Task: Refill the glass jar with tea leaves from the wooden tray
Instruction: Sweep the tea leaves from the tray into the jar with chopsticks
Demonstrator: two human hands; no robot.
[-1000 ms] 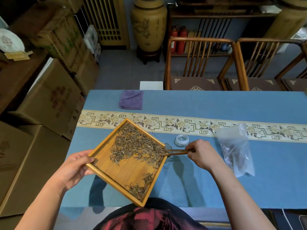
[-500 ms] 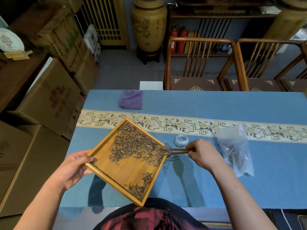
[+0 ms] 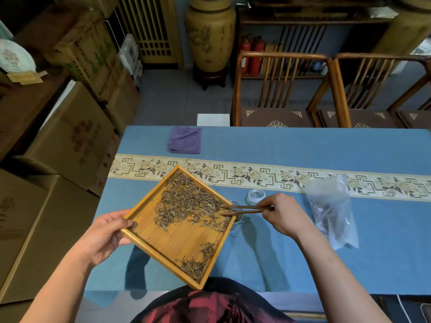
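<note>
My left hand [image 3: 106, 235] grips the left corner of a square wooden tray [image 3: 172, 243], held tilted above the blue tablecloth. Dry tea leaves [image 3: 189, 202] lie heaped toward the tray's right corner, with a smaller pile near its bottom edge. My right hand [image 3: 283, 214] pinches wooden tongs [image 3: 242, 210] whose tips reach into the leaves at that right corner. The glass jar [image 3: 236, 221] stands just under the corner, mostly hidden by the tray. Its glass lid [image 3: 255, 197] lies on the cloth behind the tongs.
A clear plastic bag [image 3: 333, 208] with some tea lies right of my right hand. A folded purple cloth [image 3: 185, 139] sits at the far left of the table [image 3: 303, 148]. Wooden chairs [image 3: 279, 89] stand behind it, cardboard boxes [image 3: 70, 141] to the left.
The tongs' tips have pushed slightly further into the leaves at the tray's right corner. The tray and left hand have hardly moved.
</note>
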